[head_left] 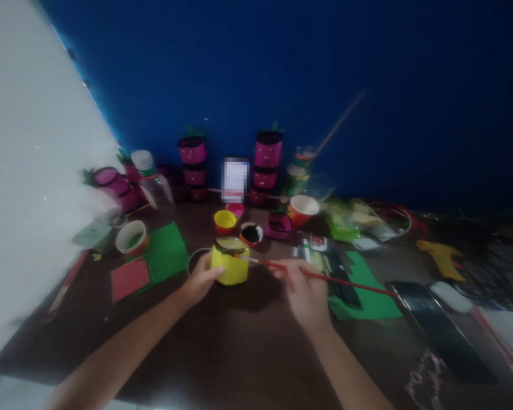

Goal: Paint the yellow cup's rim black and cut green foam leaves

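My left hand (pixel 202 280) is closed around the side of a small yellow-painted cup (pixel 229 267) with a dark band at its rim. In my right hand (pixel 301 287) is a long red-handled paintbrush (pixel 346 281), pinched near its bristle end. The brush tip meets the dark rim of the yellow cup on its right side. Just behind the cup stand a paint cup with black paint (pixel 251 233), a cup of yellow paint (pixel 224 220) and a cup of pink paint (pixel 235 210). The picture is somewhat blurred.
Pink stacked pots (pixel 267 165) line the blue wall beside a propped phone (pixel 235 179). Left are green paper (pixel 166 254), red paper (pixel 130 279) and a white cup (pixel 131 237). Right lie a yellow glue gun (pixel 442 259), a dark phone (pixel 447 330) and green paper (pixel 378 302).
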{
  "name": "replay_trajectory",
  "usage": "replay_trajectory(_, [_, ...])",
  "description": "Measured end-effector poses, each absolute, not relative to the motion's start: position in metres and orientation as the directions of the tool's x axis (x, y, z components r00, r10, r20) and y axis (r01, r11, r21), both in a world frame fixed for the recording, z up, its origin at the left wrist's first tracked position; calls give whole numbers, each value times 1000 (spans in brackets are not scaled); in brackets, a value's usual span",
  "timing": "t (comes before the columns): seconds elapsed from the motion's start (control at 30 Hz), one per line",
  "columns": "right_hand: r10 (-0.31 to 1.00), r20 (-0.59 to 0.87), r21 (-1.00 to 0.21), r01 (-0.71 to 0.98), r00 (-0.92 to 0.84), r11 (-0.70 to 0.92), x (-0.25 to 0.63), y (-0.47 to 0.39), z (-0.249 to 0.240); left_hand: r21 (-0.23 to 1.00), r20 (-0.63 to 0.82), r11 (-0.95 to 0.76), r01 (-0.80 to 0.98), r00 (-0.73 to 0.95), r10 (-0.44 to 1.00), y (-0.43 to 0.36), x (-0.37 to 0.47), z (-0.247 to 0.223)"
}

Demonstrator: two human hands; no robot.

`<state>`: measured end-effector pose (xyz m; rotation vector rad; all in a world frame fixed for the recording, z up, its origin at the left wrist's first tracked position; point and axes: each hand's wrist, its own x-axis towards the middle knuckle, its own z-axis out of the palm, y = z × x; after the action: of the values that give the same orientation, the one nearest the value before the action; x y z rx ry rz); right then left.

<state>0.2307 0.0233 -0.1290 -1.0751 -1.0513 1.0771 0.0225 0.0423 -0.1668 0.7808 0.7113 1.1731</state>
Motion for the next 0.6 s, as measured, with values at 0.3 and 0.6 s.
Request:
replay_trajectory(0.3, [949,124,-969,-172,291,180,237,32,-127,834,-105,223,-505,251,962,43,23,-163])
replay_trajectory(0.6, [974,91,-975,-182,205,129,231,28,-128,827,-101,248,-505,300,949,44,22,-162])
